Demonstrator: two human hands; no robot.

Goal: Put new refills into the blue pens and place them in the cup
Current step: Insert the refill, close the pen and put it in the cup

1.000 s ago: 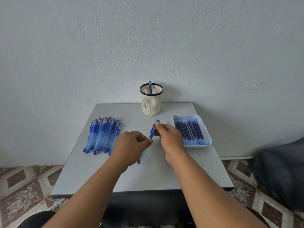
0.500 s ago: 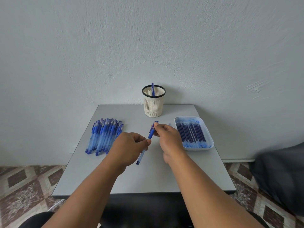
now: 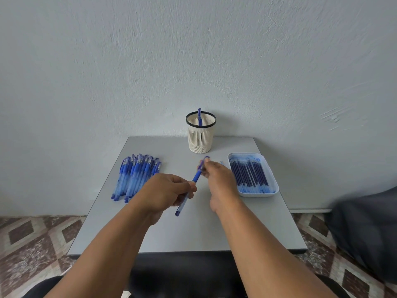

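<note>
Now both hands hold one blue pen [image 3: 194,179] above the counter [image 3: 193,231]: left hand [image 3: 166,193] fingers pinch its middle, right hand [image 3: 217,179] fingers pinch its far end. Cup [image 3: 200,134] stands far.

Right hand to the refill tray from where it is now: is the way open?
Probably yes. The tray lies just beside the right hand with nothing between, but that hand pinches the pen, so it must let go first.

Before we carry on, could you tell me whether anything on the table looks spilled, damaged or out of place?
Nothing stands out. The cup is upright with one pen, the spare pens lie bundled, and the refills sit inside the tray.
</note>
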